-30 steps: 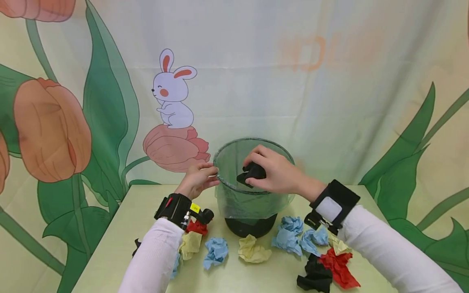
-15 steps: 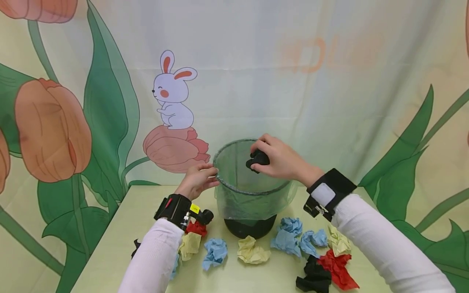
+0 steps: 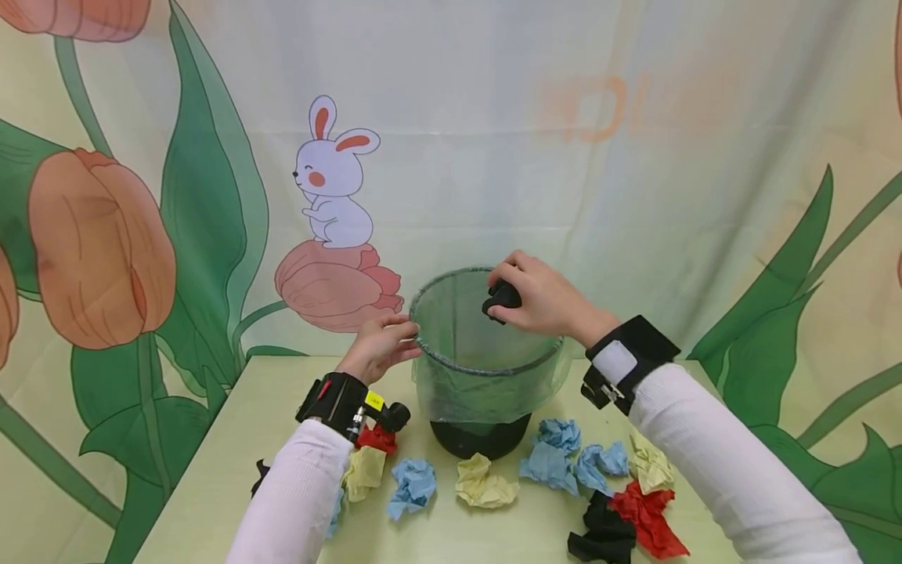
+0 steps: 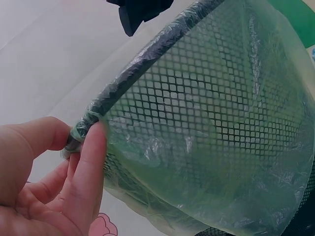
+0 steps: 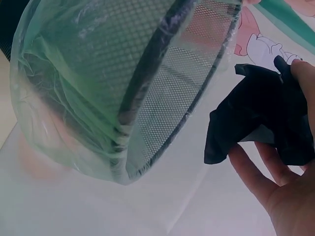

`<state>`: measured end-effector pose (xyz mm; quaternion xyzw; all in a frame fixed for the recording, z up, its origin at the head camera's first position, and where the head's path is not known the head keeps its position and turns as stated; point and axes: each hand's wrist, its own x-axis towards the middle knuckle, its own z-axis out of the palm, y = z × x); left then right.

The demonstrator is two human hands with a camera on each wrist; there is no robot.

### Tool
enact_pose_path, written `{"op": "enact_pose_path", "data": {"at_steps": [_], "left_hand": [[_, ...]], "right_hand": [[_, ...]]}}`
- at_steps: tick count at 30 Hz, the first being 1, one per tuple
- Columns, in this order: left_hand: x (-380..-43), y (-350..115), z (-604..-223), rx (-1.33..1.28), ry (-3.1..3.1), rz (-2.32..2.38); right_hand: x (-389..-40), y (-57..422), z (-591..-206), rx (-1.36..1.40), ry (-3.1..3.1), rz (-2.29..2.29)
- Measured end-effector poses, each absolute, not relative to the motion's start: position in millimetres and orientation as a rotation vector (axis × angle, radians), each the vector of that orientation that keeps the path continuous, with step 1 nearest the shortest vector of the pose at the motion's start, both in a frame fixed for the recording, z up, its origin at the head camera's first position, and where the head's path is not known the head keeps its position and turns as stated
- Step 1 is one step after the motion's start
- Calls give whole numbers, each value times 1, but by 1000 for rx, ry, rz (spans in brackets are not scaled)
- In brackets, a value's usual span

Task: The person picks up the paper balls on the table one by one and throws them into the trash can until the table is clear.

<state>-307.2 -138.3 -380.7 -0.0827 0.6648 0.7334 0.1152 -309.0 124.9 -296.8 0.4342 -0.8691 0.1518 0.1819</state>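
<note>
A black mesh wastebasket (image 3: 479,435) stands on the table, lined with a thin green plastic bag (image 3: 472,399) folded over its rim. My left hand (image 3: 380,345) pinches the left side of that rim; in the left wrist view the thumb lies on one side of the edge (image 4: 142,61) and fingers on the other. Over the opening, my right hand (image 3: 546,299) holds a crumpled sheet of black paper (image 3: 502,301). The right wrist view has this black paper (image 5: 256,108) between thumb and fingers, apart from the rim.
Crumpled papers lie in front of the basket: blue (image 3: 412,487), yellow (image 3: 485,482), red (image 3: 648,517) and black (image 3: 603,529). Others, including a red one (image 3: 377,439), lie beside the left forearm. A printed curtain (image 3: 493,157) hangs behind the table.
My right hand has risen and shifted right with the black paper, from low in the basket's mouth to higher above it. The left hand stays at the rim.
</note>
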Motion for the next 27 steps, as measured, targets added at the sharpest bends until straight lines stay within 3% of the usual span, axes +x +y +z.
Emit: {"op": "enact_pose_path", "data": {"at_steps": [27], "left_hand": [[-307,-138,-381,-281,1967,2151]], "right_hand": [[-312,126,-311,1206,-2557,331]]}}
